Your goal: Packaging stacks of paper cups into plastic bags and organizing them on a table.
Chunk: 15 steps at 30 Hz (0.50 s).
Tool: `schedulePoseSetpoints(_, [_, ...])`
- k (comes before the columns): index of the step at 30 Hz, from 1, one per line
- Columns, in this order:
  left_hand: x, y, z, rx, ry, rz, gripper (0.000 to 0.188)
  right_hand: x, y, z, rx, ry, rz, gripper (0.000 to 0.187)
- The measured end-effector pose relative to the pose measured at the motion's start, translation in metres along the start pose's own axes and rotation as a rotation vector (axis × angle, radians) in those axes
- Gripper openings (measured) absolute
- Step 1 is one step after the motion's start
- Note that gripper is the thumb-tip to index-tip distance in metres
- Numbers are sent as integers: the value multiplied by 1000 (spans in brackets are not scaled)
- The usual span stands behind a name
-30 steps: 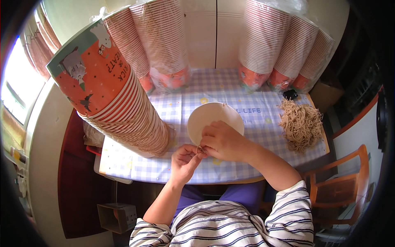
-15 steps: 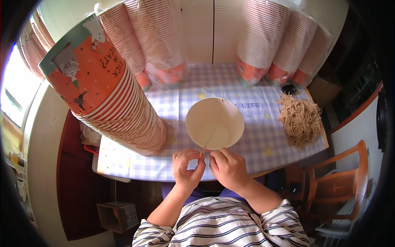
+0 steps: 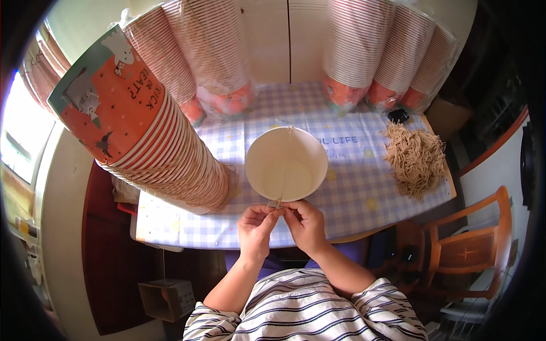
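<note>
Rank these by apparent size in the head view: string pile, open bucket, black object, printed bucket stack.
1. Printed bucket stack, its top probably enlarged by nearness to the camera
2. Open bucket
3. String pile
4. Black object

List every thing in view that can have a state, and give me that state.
Left hand: pinching the cord.
Right hand: pinching the cord.
The cord: strung from the far rim of the paper bucket to the hands.
Paper bucket: upright, open.
Left bucket stack: nested, unwrapped.
Back bucket stacks: nested, plastic-wrapped.
Cord pile: loose, tangled.
Checked tablecloth: spread out.
Cardboard box: open.
</note>
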<state>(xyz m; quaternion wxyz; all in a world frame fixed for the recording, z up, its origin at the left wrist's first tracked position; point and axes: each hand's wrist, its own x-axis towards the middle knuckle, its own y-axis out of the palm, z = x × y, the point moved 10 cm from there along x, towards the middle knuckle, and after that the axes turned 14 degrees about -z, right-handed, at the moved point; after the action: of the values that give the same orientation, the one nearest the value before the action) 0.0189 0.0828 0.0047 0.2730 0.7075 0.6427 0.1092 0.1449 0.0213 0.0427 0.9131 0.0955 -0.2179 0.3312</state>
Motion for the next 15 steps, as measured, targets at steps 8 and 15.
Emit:
schedulePoseSetpoints(8, [0, -1, -2, 29, 34, -25, 13, -16, 12, -41, 353, 588, 102, 12])
schedulePoseSetpoints(15, [0, -6, -1, 129, 100, -56, 13, -28, 21, -50, 606, 915, 113, 14])
